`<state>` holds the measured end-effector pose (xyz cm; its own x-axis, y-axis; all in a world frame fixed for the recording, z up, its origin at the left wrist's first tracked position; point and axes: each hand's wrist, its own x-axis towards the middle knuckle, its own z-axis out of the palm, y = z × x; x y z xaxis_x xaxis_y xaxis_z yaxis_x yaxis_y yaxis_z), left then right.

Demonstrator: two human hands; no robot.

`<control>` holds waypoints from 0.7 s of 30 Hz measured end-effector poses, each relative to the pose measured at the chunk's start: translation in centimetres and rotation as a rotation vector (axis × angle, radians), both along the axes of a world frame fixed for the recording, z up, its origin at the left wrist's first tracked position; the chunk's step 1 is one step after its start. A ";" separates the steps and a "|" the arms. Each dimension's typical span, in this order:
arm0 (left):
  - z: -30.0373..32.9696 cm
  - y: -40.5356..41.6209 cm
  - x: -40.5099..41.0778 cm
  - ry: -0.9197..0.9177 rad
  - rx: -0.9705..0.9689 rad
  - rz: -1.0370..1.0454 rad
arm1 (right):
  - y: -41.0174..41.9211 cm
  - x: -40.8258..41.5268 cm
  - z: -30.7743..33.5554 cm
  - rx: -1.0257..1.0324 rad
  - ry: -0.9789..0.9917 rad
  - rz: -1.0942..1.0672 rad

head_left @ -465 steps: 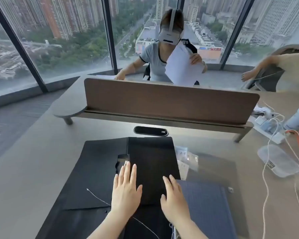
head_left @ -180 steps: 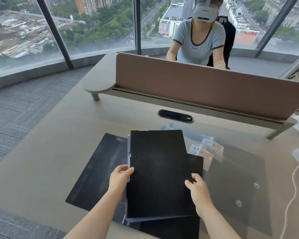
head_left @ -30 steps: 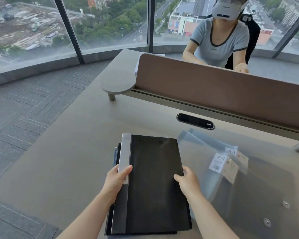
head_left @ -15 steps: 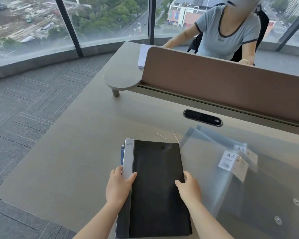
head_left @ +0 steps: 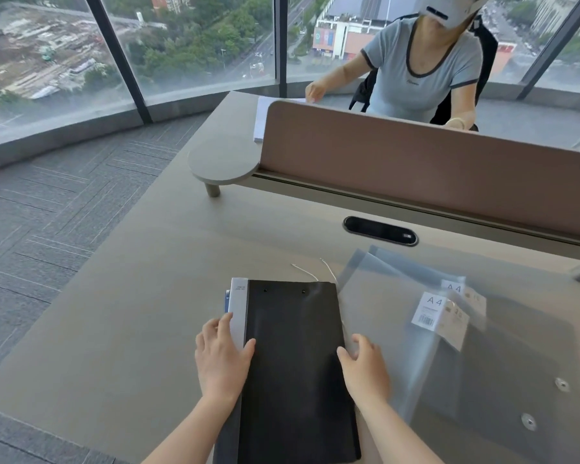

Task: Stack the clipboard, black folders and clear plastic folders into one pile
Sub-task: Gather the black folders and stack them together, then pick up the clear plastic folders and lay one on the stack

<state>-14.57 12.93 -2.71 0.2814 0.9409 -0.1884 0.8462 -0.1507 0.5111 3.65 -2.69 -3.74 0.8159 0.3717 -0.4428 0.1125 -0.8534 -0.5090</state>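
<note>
Two hands' fingers (head_left: 226, 324) flanking black folders (head_left: 295, 356)

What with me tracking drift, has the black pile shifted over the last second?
Yes. The black pile slid nearer the camera, farther from the cable slot.

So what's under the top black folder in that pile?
Under the top black folder, a grey-spined edge and a sliver of blue stick out on its left side. The folder covers everything else beneath it, so the number of items can't be told.
</note>
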 end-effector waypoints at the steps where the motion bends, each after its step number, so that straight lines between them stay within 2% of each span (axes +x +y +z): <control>1: 0.1 -0.2 0.5 0.008 0.044 -0.043 | -0.3 0.5 0.2 0.025 -0.006 -0.015; 6: 0.9 -2.8 4.8 -0.099 0.119 -0.239 | -3.2 4.8 1.6 0.143 -0.024 -0.090; 12: 2.1 -8.1 11.5 -0.166 -0.065 -0.438 | -7.8 10.7 2.9 0.254 -0.047 -0.185; 21: 1.7 -14.8 19.7 -0.025 -0.260 -0.679 | -12.2 18.2 4.1 0.168 -0.057 -0.063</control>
<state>5.16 -1.83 -1.03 0.7943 0.4831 -0.3683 0.5971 -0.5092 0.6197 21.86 -14.90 0.34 0.8619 0.3838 -0.3313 0.0938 -0.7629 -0.6397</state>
